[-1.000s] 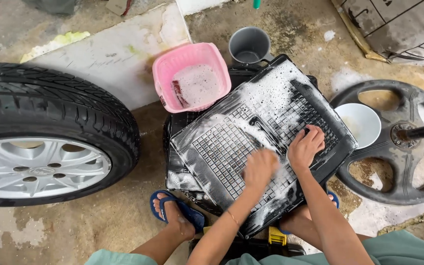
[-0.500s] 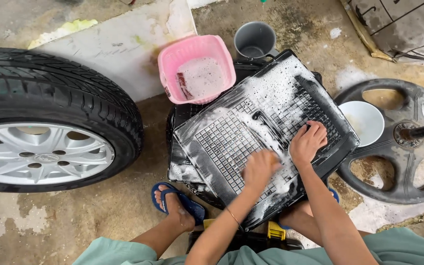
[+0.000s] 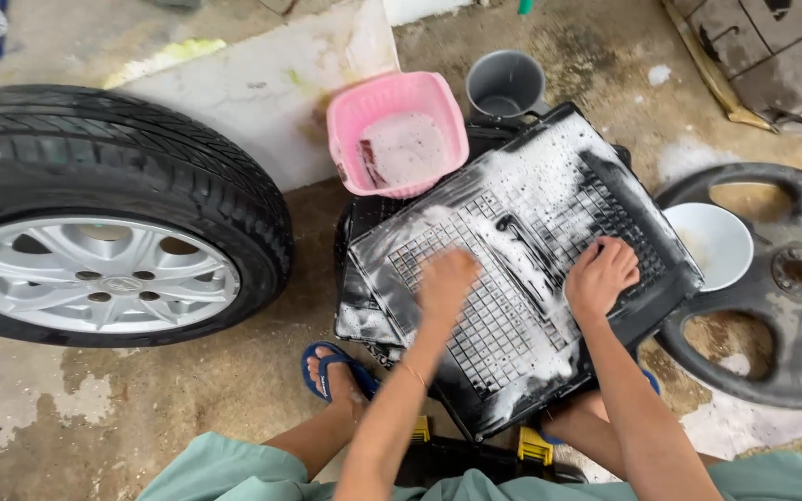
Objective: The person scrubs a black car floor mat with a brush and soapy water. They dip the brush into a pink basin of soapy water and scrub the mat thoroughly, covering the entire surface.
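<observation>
- Car floor mat (image 3: 549, 232): black rubber, rectangular, with a fine grid of ribs and raised borders. White soap foam covers much of it, thickest along the far edge and in a streak across the middle. It lies tilted on top of further black mats (image 3: 359, 306), whose wet edges show at its left side; the stack sits on the concrete floor (image 3: 141, 408).
- Left hand (image 3: 447, 281): pressed onto the mat's grid left of centre, fingers curled down; blurred, so I cannot tell whether it holds anything.
- Right hand (image 3: 602, 274): resting on the mat right of centre, fingers bent and spread, palm down, nothing visibly gripped.
- Pink basin (image 3: 399, 139): square plastic tub just beyond the mat's far left corner, holding foamy water.
- Grey bucket (image 3: 505, 86): round, just beyond the mat's far edge, right of the pink basin.
- White bowl (image 3: 712, 243): just beside the mat's right edge, sitting on a dark wheel cover (image 3: 754, 371).
- Car wheel (image 3: 104, 223): black tyre on a silver alloy rim, lying well left of the mat.
- Blue sandal (image 3: 331, 371): on a foot, near the mat's lower left corner.
- Pale slab (image 3: 262, 93): flat on the floor, beyond the mat and left of the pink basin.
</observation>
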